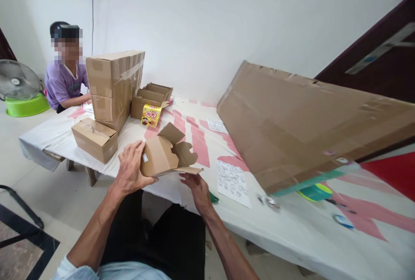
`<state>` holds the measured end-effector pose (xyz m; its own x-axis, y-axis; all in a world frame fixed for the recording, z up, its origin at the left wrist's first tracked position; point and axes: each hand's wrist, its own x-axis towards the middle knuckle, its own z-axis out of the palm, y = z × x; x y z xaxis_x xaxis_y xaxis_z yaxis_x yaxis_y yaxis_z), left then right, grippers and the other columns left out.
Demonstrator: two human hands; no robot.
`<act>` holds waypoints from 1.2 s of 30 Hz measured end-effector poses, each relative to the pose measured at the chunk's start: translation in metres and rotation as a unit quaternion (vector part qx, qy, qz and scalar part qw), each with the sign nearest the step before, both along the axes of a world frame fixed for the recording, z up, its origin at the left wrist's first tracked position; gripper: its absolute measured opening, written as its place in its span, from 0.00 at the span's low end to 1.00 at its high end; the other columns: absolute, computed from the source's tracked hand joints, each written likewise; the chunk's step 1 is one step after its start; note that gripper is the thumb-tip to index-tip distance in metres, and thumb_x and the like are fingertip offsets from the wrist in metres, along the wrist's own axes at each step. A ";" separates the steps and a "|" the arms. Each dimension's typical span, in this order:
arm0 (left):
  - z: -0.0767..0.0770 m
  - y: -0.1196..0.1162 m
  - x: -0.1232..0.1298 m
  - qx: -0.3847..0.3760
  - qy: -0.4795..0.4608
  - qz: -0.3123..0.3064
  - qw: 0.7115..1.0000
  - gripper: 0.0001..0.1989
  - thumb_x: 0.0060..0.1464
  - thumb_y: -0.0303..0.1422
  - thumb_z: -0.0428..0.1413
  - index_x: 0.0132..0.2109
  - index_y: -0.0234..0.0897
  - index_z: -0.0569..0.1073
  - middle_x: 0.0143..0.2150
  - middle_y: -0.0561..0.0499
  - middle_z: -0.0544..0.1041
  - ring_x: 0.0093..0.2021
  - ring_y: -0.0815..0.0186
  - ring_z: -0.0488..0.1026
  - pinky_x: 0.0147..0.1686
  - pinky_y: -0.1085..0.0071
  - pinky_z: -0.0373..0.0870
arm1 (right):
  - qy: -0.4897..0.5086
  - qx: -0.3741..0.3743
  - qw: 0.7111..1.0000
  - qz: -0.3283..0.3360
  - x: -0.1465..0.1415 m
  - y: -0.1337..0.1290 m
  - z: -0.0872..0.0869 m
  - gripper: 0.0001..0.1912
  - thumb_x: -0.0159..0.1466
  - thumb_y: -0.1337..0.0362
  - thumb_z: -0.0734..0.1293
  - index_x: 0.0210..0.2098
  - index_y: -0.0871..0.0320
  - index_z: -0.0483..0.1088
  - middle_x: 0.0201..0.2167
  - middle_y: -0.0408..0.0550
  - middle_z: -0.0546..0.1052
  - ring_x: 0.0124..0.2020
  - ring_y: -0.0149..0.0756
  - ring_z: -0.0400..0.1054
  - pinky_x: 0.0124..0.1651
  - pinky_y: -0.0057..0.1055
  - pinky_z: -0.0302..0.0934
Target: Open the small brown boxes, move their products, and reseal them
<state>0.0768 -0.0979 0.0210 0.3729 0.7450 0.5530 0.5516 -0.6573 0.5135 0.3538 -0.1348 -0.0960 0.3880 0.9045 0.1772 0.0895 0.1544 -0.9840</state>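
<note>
A small brown cardboard box (157,154) is tilted above the table's near edge, its end flaps standing apart on the right side. My left hand (131,167) grips the closed left end, thumb underneath and fingers over the side. Under the flaps on the right, my right hand (197,189) has its fingers bent against the lower flap's edge. Beyond the box stands a yellow printed packet (151,116), leaning by an open divided carton (139,103). To the left lies a closed, taped carton (94,139).
Tall stacked cartons (113,81) stand behind the taped one. A large cardboard sheet (308,128) leans at the right. Printed paper (231,180), a tape roll (343,221) and a green bowl (314,192) lie on the cloth-covered table (292,237). A person (66,77) sits at the far left.
</note>
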 end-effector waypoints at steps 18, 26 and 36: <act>0.018 -0.001 -0.004 -0.018 0.004 -0.030 0.999 0.55 0.40 0.37 0.73 0.74 0.42 0.59 0.74 0.31 0.63 0.72 0.33 0.59 0.63 0.40 0.60 | -0.398 0.234 0.873 -0.156 -0.015 -0.021 0.134 0.14 0.71 0.65 0.61 0.47 0.55 0.79 0.47 0.55 0.80 0.51 0.48 0.73 0.57 0.50 0.68; 0.023 -0.012 -0.003 0.005 0.056 0.011 0.998 0.54 0.42 0.34 0.72 0.74 0.41 0.58 0.73 0.33 0.65 0.72 0.38 0.62 0.62 0.45 0.62 | -0.495 0.338 0.798 -0.053 -0.033 -0.021 0.198 0.18 0.70 0.74 0.62 0.50 0.52 0.79 0.44 0.52 0.80 0.48 0.46 0.72 0.52 0.47 0.69; 0.022 -0.021 0.017 0.032 0.066 0.013 0.997 0.51 0.43 0.37 0.71 0.72 0.36 0.60 0.72 0.30 0.66 0.71 0.38 0.63 0.61 0.45 0.62 | -0.705 0.268 0.656 0.041 -0.088 -0.013 0.186 0.10 0.71 0.70 0.65 0.47 0.57 0.78 0.47 0.54 0.79 0.52 0.48 0.66 0.59 0.45 0.61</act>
<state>0.0936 -0.1190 0.0433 0.4264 0.7206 0.5467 0.6297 -0.6704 0.3925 0.2661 -0.1483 0.0905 -0.5483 0.5736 0.6086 0.8218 0.5044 0.2650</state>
